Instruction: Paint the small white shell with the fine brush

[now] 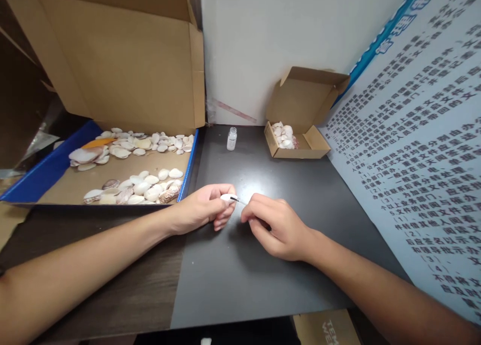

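Near the middle of the dark table, my left hand [210,208] pinches a small white seashell [227,198] between thumb and fingers. From the right, my right hand [276,225] grips a small brush [242,202] with a thin pale stem; most of its handle is hidden by the fingers. The brush's dark tip lies against the shell or just over it. An uncapped clear glass bottle [232,139] with a white label stands upright beyond both hands.
At left, an open blue-sided cardboard box [128,167] holds several rows of shells [141,187]. A smaller open carton [300,153] with white shells [283,135] stands at the back right. A white wall [285,34] and a printed poster [421,134] border the table [285,295].
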The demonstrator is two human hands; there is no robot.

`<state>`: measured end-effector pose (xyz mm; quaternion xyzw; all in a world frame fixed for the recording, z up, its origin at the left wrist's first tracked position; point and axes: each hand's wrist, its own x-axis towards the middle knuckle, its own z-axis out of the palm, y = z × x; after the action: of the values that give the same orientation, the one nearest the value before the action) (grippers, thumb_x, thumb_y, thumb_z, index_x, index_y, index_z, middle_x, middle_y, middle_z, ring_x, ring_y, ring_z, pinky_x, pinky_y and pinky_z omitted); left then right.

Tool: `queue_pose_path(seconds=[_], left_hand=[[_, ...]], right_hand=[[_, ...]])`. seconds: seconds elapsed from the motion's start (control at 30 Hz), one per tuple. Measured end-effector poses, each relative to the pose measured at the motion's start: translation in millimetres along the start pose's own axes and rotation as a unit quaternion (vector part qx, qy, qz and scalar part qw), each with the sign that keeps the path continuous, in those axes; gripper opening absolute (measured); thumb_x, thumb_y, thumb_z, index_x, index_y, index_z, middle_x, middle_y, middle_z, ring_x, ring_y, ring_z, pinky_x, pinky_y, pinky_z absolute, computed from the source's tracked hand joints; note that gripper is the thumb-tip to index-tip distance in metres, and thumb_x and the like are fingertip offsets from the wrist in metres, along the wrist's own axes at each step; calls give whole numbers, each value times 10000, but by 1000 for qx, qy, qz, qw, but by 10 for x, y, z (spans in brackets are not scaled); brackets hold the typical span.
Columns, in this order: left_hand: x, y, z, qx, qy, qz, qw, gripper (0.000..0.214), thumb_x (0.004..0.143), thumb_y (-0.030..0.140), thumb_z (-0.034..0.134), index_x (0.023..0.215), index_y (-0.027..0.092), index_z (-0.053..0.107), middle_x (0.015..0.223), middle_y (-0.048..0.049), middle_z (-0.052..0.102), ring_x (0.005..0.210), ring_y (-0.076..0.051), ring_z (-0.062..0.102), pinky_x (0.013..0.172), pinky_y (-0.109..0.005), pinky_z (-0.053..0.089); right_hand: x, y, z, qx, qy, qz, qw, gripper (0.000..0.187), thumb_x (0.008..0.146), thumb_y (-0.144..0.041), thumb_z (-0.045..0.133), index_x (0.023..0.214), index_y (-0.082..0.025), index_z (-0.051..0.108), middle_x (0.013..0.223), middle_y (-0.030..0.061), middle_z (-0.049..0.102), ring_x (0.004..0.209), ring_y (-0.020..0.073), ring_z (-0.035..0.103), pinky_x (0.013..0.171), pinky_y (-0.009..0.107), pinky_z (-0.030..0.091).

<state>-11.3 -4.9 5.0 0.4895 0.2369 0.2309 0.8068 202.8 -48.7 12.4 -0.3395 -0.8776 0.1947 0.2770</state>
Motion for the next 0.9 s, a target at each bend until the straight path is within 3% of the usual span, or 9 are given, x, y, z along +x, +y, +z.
queue_pose_path(seconds=[0.57, 0.73, 0.9], left_hand=[[7, -2, -19, 40, -10, 3, 999, 312, 877, 315, 691, 736, 177, 450, 541, 70, 476, 480, -60, 417, 499, -197, 344], [11, -8, -19, 4, -15, 15, 1000, 387, 818, 391, 752, 724, 187, 436, 535, 79, 457, 472, -63, 402, 495, -203, 344], [20, 0, -5, -18, -5, 7, 1000, 391, 809, 394, 768, 739, 187, 443, 525, 89, 438, 463, -56, 379, 489, -191, 323]], right_hand=[[4, 19, -3, -7, -21, 7, 1000, 197, 844, -89, 449, 863, -180, 622, 786, 11, 580, 611, 117, 469, 556, 254, 331], [3, 11, 1, 15, -1, 17, 1000, 185, 839, -87, 452, 821, -174, 615, 745, 4, 563, 603, 114, 466, 569, 254, 346], [-1, -22, 5, 15, -1, -20, 1000, 183, 820, -72, 461, 826, -175, 613, 742, -3, 561, 572, 106, 435, 540, 254, 324]])
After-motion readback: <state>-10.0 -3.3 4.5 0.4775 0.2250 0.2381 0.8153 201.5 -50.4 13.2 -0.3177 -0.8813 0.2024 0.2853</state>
